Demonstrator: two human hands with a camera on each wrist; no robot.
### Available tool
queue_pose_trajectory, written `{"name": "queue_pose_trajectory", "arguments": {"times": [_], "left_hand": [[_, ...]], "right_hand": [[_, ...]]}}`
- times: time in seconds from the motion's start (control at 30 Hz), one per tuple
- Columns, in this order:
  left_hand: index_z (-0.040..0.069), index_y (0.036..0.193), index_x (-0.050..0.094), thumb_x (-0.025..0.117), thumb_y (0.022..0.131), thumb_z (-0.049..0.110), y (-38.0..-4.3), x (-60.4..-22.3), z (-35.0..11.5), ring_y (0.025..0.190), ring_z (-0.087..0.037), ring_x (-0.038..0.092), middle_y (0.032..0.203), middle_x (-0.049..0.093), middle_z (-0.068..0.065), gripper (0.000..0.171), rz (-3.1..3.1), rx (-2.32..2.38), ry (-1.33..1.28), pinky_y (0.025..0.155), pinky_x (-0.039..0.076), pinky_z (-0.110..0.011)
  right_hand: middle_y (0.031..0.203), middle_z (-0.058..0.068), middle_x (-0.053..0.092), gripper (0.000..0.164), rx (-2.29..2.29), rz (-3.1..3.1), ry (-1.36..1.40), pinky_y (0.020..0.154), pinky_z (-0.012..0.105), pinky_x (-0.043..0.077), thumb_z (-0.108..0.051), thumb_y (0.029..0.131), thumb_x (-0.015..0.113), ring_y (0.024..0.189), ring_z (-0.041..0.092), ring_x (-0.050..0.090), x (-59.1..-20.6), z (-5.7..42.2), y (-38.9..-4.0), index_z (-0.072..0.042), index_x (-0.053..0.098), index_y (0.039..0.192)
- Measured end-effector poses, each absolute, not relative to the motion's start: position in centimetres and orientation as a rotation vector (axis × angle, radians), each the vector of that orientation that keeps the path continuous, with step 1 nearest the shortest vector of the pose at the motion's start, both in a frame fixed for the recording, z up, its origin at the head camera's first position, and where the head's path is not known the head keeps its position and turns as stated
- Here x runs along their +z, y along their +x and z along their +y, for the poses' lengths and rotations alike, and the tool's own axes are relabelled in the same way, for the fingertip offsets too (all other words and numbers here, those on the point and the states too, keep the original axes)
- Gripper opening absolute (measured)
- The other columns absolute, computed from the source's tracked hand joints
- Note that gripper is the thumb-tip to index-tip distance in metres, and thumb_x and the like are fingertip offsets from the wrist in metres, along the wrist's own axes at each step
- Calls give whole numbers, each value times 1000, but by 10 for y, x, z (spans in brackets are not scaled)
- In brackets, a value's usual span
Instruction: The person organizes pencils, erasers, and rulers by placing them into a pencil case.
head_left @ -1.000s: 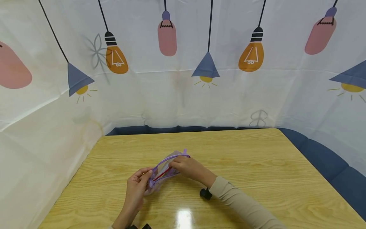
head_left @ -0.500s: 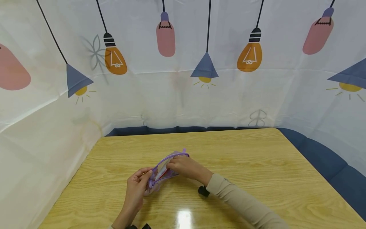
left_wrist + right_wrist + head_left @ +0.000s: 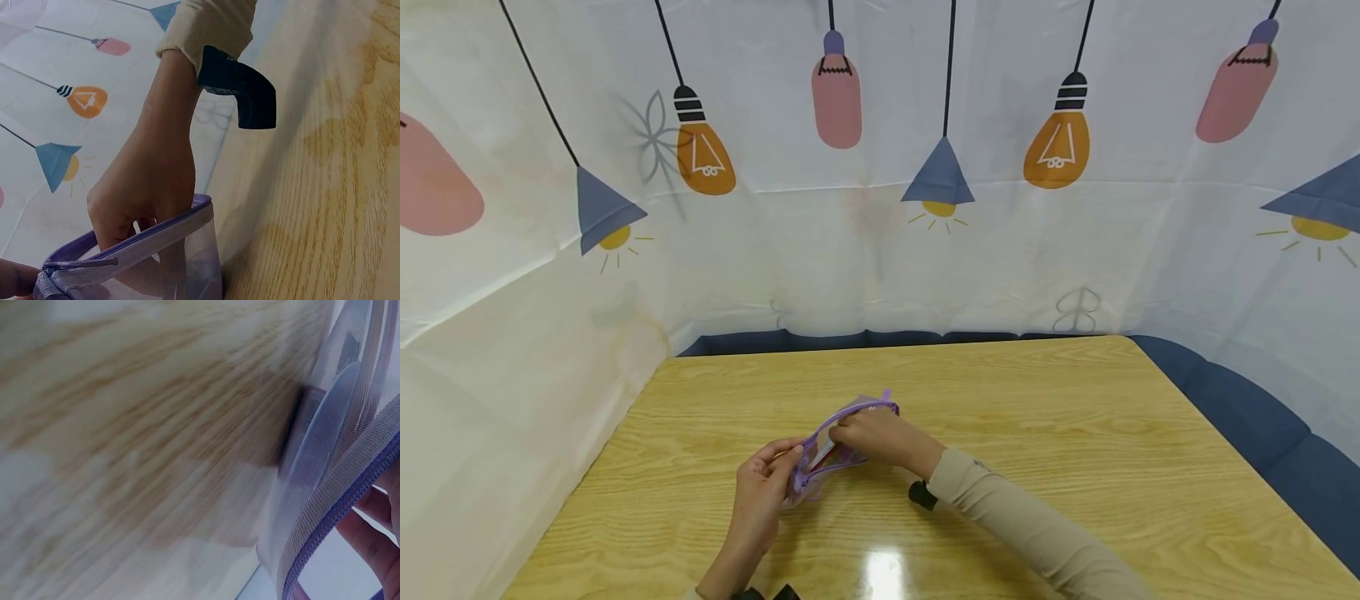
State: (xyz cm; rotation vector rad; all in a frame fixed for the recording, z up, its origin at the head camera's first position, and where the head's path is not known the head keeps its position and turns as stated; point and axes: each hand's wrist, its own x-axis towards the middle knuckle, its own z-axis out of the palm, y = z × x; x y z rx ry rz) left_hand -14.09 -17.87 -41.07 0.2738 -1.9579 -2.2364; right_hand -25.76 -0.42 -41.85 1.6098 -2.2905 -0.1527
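A see-through mesh pouch with a purple zipper [image 3: 838, 414] stands unzipped on the table, its mouth spread wide. My left hand [image 3: 758, 492] pinches the near left end of the zipper between thumb and fingers. My right hand [image 3: 880, 435] reaches down into the mouth; in the left wrist view, that right hand [image 3: 150, 181] has its fingers below the zipper edge. Mesh and hand partly hide the fingertips, so whether they grip anything is unclear. Inside the pouch lies something thin, red and white [image 3: 823, 456]. The right wrist view shows the mesh wall [image 3: 306, 506] up close.
The wooden table [image 3: 1037, 417] extends around the pouch. A dark wrist camera [image 3: 244, 87] sits on the right sleeve. Behind the table hang a white curtain [image 3: 880, 275] with printed lamps and a dark blue padded seat [image 3: 1247, 417].
My right hand has shifted slightly left and deeper into the pouch. Less of the red strip shows now, with a whitish piece beside it. The left hand keeps its hold on the zipper end.
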Motion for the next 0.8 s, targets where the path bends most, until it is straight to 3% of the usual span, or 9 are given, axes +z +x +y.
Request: {"name": "queue_pose_trajectory", "arguments": {"times": [0.17, 0.43, 0.6, 0.7, 0.8], "left_hand": [[-7, 112, 63, 58, 97, 6, -141, -412, -181, 84, -25, 69, 101, 69, -19, 21, -1965, -2222, 283, 63, 55, -26], [-11, 114, 61, 58, 97, 5, -146, -413, -184, 73, -15, 65, 92, 70, -13, 23, -1951, -2209, 261, 57, 51, -22], [-11, 114, 61, 57, 98, 6, -149, -413, -186, 73, -16, 67, 90, 71, -13, 24, -1932, -2226, 284, 57, 53, -24], [-11, 112, 61, 58, 98, 5, -152, -412, -188, 68, -12, 63, 85, 71, -9, 23, -1934, -2218, 288, 54, 50, -22], [-11, 110, 63, 58, 97, 4, -154, -412, -189, 56, -6, 52, 69, 64, 0, 21, -1944, -2189, 296, 48, 41, -18]], "right_hand": [[92, -10, 68, 12, -209, -2324, 1578, 52, 15, 37, -19, 98, 59, 67, 2, 55, -416, -11, -259, -23, 69, 103], [95, -9, 69, 13, -208, -2341, 1588, 60, 14, 45, -17, 96, 61, 77, 5, 63, -416, -16, -264, -21, 70, 104], [100, -8, 69, 15, -169, -2352, 1605, 68, 14, 48, -14, 96, 62, 86, 6, 64, -416, -19, -267, -20, 71, 107], [103, -6, 69, 18, -140, -2377, 1614, 73, 16, 49, -11, 96, 61, 91, 8, 64, -416, -20, -270, -19, 70, 110], [104, -5, 69, 20, -111, -2407, 1618, 74, 17, 50, -8, 96, 61, 93, 9, 64, -416, -20, -272, -18, 70, 111]]}}
